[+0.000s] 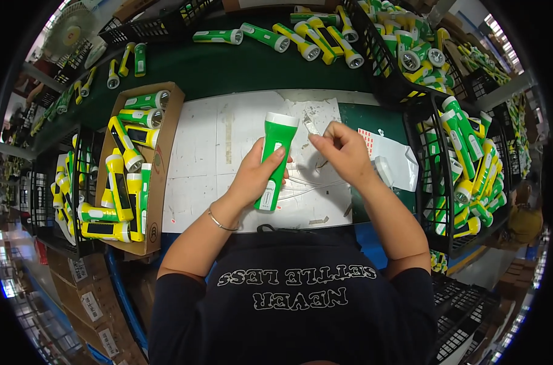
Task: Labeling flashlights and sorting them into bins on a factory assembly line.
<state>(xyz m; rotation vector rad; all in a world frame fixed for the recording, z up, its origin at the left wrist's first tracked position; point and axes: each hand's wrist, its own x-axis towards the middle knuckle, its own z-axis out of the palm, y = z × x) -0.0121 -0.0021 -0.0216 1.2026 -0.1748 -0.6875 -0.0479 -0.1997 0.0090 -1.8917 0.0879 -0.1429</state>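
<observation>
My left hand (257,169) is wrapped round a green flashlight (273,182) with a white head, its thumb lying along the front. The flashlight stands nearly upright in the picture, head at the far end, over the white work surface (197,146). To its right, my right hand (344,149) pinches a small, shiny, silvery strip (311,125) between thumb and forefinger. Its exact kind is too small to make out. The strip is apart from the flashlight. Beside my right hand lie a white sheet with red stickers (373,146) and a roll of clear tape (383,171).
A cardboard box (165,158) of green and yellow flashlights stands at the left, a black crate (51,201) beyond it. More black crates full of flashlights (471,152) line the right side. Several flashlights (265,38) lie on the green table (228,67) at the back.
</observation>
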